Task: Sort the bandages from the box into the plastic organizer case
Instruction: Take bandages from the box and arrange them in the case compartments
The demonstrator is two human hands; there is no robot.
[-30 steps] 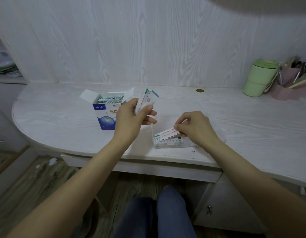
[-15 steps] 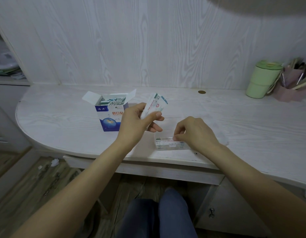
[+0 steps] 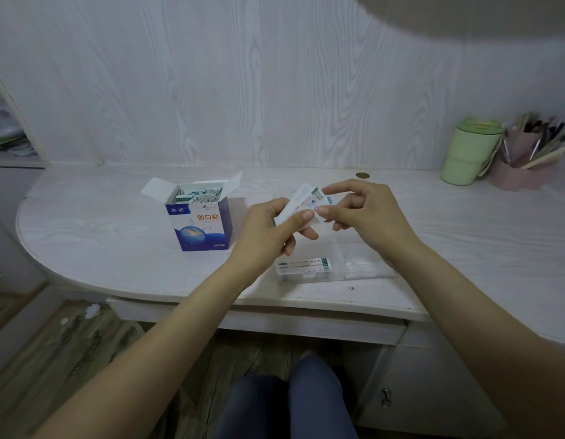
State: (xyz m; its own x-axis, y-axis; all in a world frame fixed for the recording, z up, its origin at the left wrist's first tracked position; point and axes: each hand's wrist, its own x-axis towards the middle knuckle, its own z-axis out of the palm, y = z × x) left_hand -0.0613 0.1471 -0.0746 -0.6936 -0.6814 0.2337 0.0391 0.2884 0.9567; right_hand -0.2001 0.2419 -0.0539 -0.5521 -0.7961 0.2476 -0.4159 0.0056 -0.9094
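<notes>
Head view of a pale wood-grain desk with a rounded left end. The left hand grips a small fanned stack of white paper-wrapped bandages with green and blue end markings, thumb laid across the near face and fingers curled behind. The right hand meets it from the right, thumb and forefinger pinching the right end of the same stack; the remaining fingers are loosely curled. Both hands are together above the desk, just far of the clear plastic organizer case, which lies flat near the desk's front edge. In the case's left compartment lie several wrapped bandages, long sides parallel to the desk edge; what the right compartment holds cannot be told through the clear plastic. To the left of the hands, well apart from the case, stands the blue and white cardboard bandage box with orange lettering, flaps open, more wrapped strips showing upright inside. At far right stand a pale green lidded cup and, touching or just beside it, a pink holder of pens and brushes. A small brass disc sits in the desk surface beyond the hands.
</notes>
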